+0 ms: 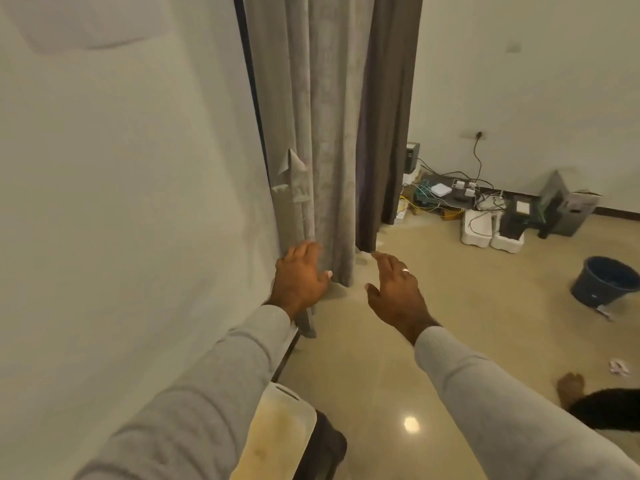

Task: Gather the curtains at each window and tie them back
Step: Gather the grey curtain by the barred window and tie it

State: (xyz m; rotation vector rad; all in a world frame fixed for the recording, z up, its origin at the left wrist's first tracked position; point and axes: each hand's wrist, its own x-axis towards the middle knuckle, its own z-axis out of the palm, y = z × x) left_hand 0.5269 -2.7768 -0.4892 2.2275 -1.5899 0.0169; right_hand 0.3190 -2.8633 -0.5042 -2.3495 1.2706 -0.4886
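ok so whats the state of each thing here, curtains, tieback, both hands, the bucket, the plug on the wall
grey curtain: hanging loose in folds, not tied
dark curtain: hanging loose behind it, not tied
tie-back strip: dangling at the grey curtain's edge, not wrapped round it
left hand: open, fingers at the grey curtain's edge
right hand: open, holding nothing
bucket: upright on the floor
wall plug: plugged in

Both arms outstretched; left hand (300,279), right hand (394,289) open, fingers relaxed.

The glossy beige floor (433,341) is carrying a dark bucket (604,282), white foam boxes (491,233), a tangle of cables and devices (450,195) lying along the wall, and paper scraps (618,368).
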